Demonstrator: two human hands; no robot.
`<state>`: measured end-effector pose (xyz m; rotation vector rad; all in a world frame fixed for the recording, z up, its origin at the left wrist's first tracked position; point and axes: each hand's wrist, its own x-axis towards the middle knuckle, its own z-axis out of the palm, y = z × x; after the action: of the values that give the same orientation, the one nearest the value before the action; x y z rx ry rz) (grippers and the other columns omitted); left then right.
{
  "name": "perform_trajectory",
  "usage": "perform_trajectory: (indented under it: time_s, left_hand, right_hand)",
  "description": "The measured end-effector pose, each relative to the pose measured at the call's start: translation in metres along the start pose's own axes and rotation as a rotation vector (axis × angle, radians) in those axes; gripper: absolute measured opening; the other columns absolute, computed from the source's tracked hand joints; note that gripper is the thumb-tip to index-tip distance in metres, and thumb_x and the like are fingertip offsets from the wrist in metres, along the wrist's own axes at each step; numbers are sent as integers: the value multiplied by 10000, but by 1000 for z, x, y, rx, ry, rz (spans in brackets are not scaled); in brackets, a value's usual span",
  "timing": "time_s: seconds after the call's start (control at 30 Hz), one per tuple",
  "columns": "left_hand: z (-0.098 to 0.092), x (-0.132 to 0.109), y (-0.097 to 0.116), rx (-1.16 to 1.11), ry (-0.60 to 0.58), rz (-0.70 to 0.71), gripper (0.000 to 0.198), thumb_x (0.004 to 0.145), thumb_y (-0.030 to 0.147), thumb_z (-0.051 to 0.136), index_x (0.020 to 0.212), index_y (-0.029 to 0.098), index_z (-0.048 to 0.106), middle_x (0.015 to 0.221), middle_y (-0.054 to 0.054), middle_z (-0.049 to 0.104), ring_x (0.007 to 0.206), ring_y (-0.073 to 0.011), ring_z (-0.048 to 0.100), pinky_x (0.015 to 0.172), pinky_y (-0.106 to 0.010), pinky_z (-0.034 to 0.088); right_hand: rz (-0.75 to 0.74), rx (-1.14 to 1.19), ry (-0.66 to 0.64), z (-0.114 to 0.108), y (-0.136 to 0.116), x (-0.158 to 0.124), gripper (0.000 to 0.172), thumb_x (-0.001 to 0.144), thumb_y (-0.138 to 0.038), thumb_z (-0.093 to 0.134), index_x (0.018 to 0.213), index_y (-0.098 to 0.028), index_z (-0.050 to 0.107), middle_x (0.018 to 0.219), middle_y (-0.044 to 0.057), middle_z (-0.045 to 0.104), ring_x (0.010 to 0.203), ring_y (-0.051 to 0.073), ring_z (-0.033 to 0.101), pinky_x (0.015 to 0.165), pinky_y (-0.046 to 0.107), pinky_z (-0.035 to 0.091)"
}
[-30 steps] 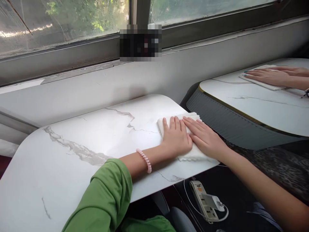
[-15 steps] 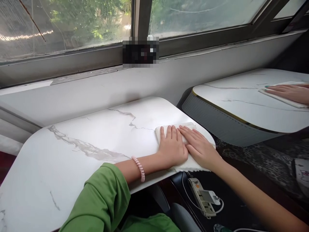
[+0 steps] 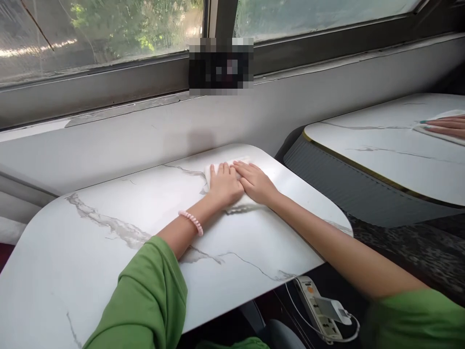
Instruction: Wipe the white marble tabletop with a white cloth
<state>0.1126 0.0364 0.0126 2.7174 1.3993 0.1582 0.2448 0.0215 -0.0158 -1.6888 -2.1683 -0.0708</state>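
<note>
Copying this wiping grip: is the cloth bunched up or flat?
Flat: the white cloth lies on the table, pressed under the left hand and right hand, palms down.

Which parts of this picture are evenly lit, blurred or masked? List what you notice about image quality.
Head view: soft daylight from the window lights the marble table evenly, with only a faint shadow beside the left hand and right hand on the white cloth; the green right sleeve is blurred at the bottom edge; a pixelated patch masks one spot.

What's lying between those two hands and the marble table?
A white cloth, pressed flat on the marble table under the left hand and right hand; the head view shows it.
</note>
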Motion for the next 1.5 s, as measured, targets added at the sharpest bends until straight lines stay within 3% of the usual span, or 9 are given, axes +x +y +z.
perform_trajectory:
  time_s: [0.13,0.23,0.37,0.57,0.73,0.9,1.23,1.33,1.5]
  left_hand:
    - [1,34,-44,-5,70,-82,524,917,217,256,1397,30,354,1483,-157,362,1395,-227,267,1164,-480,99]
    - [4,49,-67,-12,129,-89,486,917,200,257,1363,67,397,1463,-127,401,1378,-199,295,1168,-443,106]
    - [6,54,-77,-4,159,-86,458,921,201,263,1332,91,431,1449,-114,421,1364,-199,313,1166,-442,125]
    - [5,41,-69,18,153,-94,492,927,214,258,1383,80,384,1485,-114,370,1381,-203,288,1168,-443,119]
    - [7,11,-53,33,139,-84,516,934,233,254,1411,63,355,1502,-123,338,1400,-209,260,1169,-458,109]
    - [5,-33,-29,26,108,-21,523,936,244,268,1414,48,352,1510,-129,318,1406,-221,247,1170,-473,99]
    - [-5,-174,10,-6,72,77,528,948,276,279,1420,48,347,1520,-145,279,1421,-245,207,1173,-497,96]
    - [-8,-196,11,0,62,61,530,952,279,280,1426,51,336,1527,-133,264,1426,-239,190,1175,-494,107]
    - [-12,-200,9,-21,29,28,541,951,284,273,1434,44,312,1531,-123,252,1430,-220,180,1180,-475,95]
  right_hand:
    - [4,20,-40,17,-7,60,543,839,-165,278,1336,-93,486,1428,113,468,1343,231,382,1102,452,298]
    - [-3,18,-56,25,-10,86,541,835,-165,287,1333,-63,473,1423,135,468,1335,244,384,1109,447,274]
    - [-15,15,-34,29,-10,95,524,841,-168,286,1320,-79,479,1409,125,487,1314,251,404,1100,450,280]
    - [7,-31,-74,26,-14,82,545,865,-181,271,1371,-48,424,1461,131,417,1363,245,342,1119,443,263]
    - [-4,-59,-109,15,-27,51,553,874,-184,272,1393,-43,403,1483,130,379,1379,234,319,1126,433,266]
    - [1,-57,-92,4,-42,-2,551,883,-206,263,1388,-45,412,1474,149,385,1378,243,322,1122,458,274]
    - [-143,-65,6,-19,-116,-131,651,899,-206,274,1515,-81,101,1485,150,363,1400,255,251,1125,506,292]
    - [-206,-54,-6,-24,-128,-142,671,907,-207,281,1518,-87,30,1494,160,337,1404,256,232,1117,511,308]
    - [-269,-20,-44,-29,-125,-139,659,922,-233,297,1520,-106,50,1494,153,339,1399,239,254,1119,487,310]
